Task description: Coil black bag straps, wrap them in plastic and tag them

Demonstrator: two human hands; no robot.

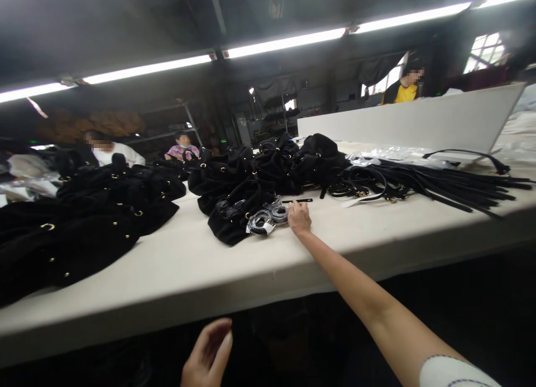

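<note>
My right hand (299, 216) reaches out over the table, its fingers curled down and closed beside a plastic-wrapped coiled strap (280, 214). What the fingertips grip is hidden. Another wrapped coil (260, 223) with a white tag lies to the left, against a black bag (229, 222) with gold-coloured rings. Just beyond my right fingers lies a short, flat black strip (298, 200). Low in the view, in front of the table edge, my left hand (208, 353) is raised with thumb and fingers apart and nothing between them.
The pale cloth-covered table (167, 270) carries black bags heaped at left (96, 208) and centre (272, 163). Long black straps (452, 186) and clear plastic (389, 152) lie at right. A white panel (410, 119) stands behind. Several people are beyond the table.
</note>
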